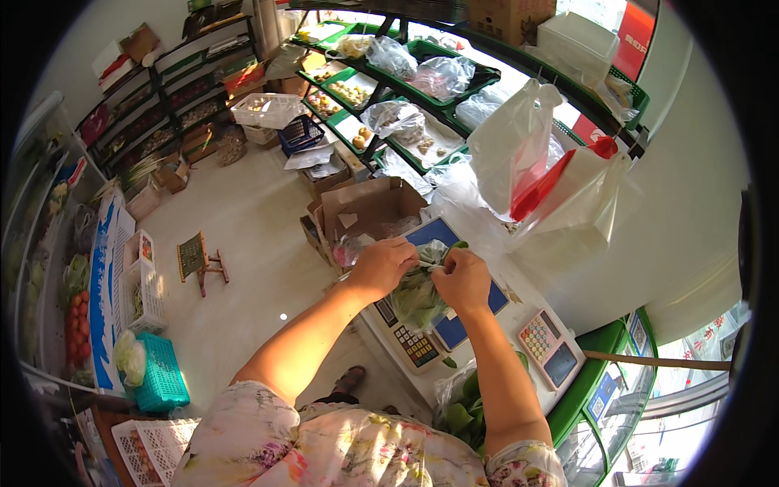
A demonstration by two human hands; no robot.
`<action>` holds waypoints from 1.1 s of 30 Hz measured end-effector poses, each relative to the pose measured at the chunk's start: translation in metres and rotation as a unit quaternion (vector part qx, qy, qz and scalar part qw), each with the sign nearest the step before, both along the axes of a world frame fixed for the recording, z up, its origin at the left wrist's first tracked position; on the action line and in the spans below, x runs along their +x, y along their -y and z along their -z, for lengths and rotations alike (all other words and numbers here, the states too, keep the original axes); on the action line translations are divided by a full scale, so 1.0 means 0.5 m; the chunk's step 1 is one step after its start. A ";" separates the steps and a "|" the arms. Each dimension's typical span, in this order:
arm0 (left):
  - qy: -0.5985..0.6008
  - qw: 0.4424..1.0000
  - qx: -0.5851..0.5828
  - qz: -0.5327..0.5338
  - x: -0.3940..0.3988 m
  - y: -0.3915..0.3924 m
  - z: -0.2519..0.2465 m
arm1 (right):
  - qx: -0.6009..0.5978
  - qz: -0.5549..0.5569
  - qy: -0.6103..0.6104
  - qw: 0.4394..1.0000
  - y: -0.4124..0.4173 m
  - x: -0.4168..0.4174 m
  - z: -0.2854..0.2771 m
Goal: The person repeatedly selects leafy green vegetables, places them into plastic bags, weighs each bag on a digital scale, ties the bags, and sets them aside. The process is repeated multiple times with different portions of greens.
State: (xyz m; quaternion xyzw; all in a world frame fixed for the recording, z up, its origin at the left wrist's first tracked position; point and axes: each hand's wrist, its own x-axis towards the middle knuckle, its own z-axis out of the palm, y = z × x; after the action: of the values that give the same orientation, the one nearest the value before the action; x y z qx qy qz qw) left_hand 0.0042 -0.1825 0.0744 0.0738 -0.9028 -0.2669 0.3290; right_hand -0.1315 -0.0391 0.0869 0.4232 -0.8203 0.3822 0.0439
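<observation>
Over an electronic scale, my left hand [383,268] and my right hand [465,277] pinch the gathered neck of a clear plastic bag [420,301]. Leafy greens show through its film, and some leaves poke out near my right fingers. The scale's blue weighing plate [433,231] is partly covered by the bag and hands. Its keypad [417,347] faces me. Another bag of dark leafy greens [465,405] sits on the near side of the counter, partly hidden under my right forearm.
A large-button calculator [548,348] lies on the white counter [395,380], right of the scale. Clear plastic bags [517,143] hang at upper right. Behind the scale stands an open cardboard box [371,210]. A folding stool [201,262] and a teal basket [159,371] are on the left floor.
</observation>
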 end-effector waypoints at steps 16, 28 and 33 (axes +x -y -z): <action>-0.345 0.779 0.520 -0.060 0.798 0.287 -0.079 | -0.033 -0.118 0.237 0.964 -0.006 0.254 0.023; -0.214 0.795 0.512 -0.247 1.344 0.289 0.163 | 0.068 -0.637 -0.051 0.766 0.548 1.022 0.192; -0.334 0.674 0.621 -0.220 1.393 0.262 0.263 | 0.110 -0.782 -0.066 0.610 0.728 1.226 0.209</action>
State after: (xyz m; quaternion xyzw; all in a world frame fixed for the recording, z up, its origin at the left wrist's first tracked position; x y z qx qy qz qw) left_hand 0.7009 -0.3135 -0.0572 0.3635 -0.3168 -0.6924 0.5367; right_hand 0.4817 -0.4031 -0.0174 0.9298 -0.2082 0.1492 -0.2642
